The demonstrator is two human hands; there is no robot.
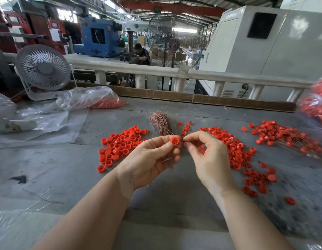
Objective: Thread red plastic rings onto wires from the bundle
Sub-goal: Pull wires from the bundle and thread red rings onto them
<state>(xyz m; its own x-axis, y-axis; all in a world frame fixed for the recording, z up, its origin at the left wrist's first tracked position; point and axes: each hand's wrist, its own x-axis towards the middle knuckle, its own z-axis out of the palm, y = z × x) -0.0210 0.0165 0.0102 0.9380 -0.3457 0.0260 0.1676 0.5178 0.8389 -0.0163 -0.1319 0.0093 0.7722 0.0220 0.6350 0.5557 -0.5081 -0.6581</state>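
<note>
My left hand [153, 159] pinches one red plastic ring [174, 141] between thumb and fingertips, its opening turned toward me. Right beside it, my right hand [209, 157] pinches a thin wire, too fine to see clearly, next to the ring. The copper wire bundle [161, 121] fans upward just behind both hands; its lower end is hidden by my fingers. Loose red rings lie in a heap on the left [120, 145] and a larger heap on the right [234, 147]. Rings with wires through them lie at the far right [286, 136].
On the grey table [48, 177] stand a small white fan [42, 69] and clear plastic bags, one holding red rings [107, 103]. Another bag of rings [315, 105] sits at the right edge. A cardboard strip and a white rail run behind the table. A person works far behind.
</note>
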